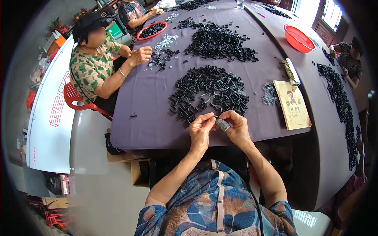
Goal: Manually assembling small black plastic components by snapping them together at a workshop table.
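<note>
L hand & R hand meeting over near edge of tabletop. Grip: thumb & finger of each pinching one small dark piece, btwn them, approx. equally near both; long axis hidden. Black pile just beyond.

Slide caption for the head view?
Left hand and right hand close together beside heaped oblong black pieces on a purplish tablecloth.

Glossy pale floor, red plastic chair, bright window
</note>
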### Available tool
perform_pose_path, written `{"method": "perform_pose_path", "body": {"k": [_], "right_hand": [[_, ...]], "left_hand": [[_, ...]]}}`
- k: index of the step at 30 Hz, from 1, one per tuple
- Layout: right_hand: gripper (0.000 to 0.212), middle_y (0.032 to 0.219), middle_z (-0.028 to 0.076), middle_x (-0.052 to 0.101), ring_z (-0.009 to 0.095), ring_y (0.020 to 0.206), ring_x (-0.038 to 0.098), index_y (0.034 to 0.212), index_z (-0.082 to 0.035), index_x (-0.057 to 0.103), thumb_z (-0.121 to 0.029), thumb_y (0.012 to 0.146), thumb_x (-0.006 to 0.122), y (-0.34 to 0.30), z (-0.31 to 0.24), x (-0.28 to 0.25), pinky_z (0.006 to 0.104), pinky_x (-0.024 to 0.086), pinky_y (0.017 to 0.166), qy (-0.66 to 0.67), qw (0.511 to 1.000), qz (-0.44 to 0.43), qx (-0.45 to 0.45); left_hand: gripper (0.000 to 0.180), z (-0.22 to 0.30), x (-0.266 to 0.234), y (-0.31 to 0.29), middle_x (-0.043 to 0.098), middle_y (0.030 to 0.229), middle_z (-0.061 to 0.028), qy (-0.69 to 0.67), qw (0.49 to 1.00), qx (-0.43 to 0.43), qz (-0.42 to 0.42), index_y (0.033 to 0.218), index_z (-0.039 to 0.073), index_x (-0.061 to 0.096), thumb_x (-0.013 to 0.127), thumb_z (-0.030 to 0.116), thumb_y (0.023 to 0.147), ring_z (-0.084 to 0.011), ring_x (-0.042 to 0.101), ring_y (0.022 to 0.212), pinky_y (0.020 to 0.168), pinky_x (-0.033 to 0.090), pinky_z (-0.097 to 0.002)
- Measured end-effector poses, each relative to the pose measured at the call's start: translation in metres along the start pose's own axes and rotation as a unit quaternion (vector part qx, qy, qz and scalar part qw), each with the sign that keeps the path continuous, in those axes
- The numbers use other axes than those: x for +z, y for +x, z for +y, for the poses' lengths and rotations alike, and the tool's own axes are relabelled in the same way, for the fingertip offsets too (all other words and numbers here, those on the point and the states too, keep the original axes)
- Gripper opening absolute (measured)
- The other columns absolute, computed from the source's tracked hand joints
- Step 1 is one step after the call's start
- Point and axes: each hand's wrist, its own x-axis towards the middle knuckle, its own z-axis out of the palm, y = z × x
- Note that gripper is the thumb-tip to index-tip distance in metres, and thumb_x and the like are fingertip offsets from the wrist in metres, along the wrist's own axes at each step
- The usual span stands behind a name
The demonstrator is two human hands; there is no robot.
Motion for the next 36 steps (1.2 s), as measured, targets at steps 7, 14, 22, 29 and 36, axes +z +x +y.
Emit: {"method": "perform_pose_path", "body": {"k": [7, 14, 22, 29, 36], "right_hand": [[0.020, 0.088, 0.009, 0.064, 0.019, 0.079, 0.065, 0.089, -0.001, 0.059, 0.007, 0.074, 0.069, 0.001, -0.001, -0.001, 0.0289, 0.052, 0.071, -0.164, 0.977, -0.004, -0.138], [0.023, 0.091, 0.011, 0.064, 0.026, 0.080, 0.065, 0.091, -0.002, 0.060, 0.008, 0.071, 0.069, 0.000, -0.003, 0.000, 0.0313, 0.051, 0.070, -0.200, 0.965, -0.006, -0.171], [0.022, 0.092, 0.005, 0.068, 0.010, 0.085, 0.065, 0.098, -0.002, 0.062, 0.010, 0.080, 0.066, -0.002, -0.002, 0.004, 0.0247, 0.052, 0.077, -0.045, 0.996, 0.022, -0.067], [0.022, 0.093, 0.002, 0.067, 0.008, 0.088, 0.063, 0.101, 0.000, 0.061, 0.013, 0.083, 0.063, -0.002, -0.006, 0.005, 0.0231, 0.050, 0.081, 0.077, 0.996, 0.023, -0.028], [0.016, 0.093, 0.002, 0.066, 0.008, 0.087, 0.062, 0.097, 0.000, 0.060, 0.009, 0.084, 0.065, -0.003, -0.006, 0.004, 0.0231, 0.050, 0.078, 0.099, 0.995, 0.001, -0.028]], "left_hand": [[0.016, 0.000, -0.002, 0.000, 0.066, 0.090, -0.0052, -0.008, 1.000, -0.022, 0.002, 0.106, 0.000, 0.066, 0.061, -0.001, 0.091, -0.0111, 0.059, 0.073, 0.067, 0.050, -0.0253], [0.013, 0.004, 0.000, -0.002, 0.067, 0.088, -0.0038, -0.004, 1.000, -0.011, 0.006, 0.103, 0.000, 0.067, 0.064, 0.001, 0.090, -0.0080, 0.059, 0.070, 0.065, 0.048, -0.0217], [0.016, 0.016, 0.007, 0.001, 0.069, 0.096, -0.0077, -0.036, 0.999, 0.025, -0.007, 0.106, 0.001, 0.066, 0.064, 0.000, 0.090, -0.0114, 0.063, 0.077, 0.069, 0.053, -0.0245], [0.020, 0.020, 0.009, -0.001, 0.069, 0.101, -0.0114, -0.013, 0.998, 0.049, -0.028, 0.110, 0.002, 0.066, 0.062, -0.001, 0.091, -0.0145, 0.064, 0.082, 0.072, 0.053, -0.0277], [0.018, 0.022, 0.011, -0.003, 0.070, 0.097, -0.0097, -0.007, 0.999, 0.047, -0.003, 0.107, 0.000, 0.067, 0.065, -0.001, 0.089, -0.0128, 0.064, 0.077, 0.070, 0.053, -0.0266]]}}
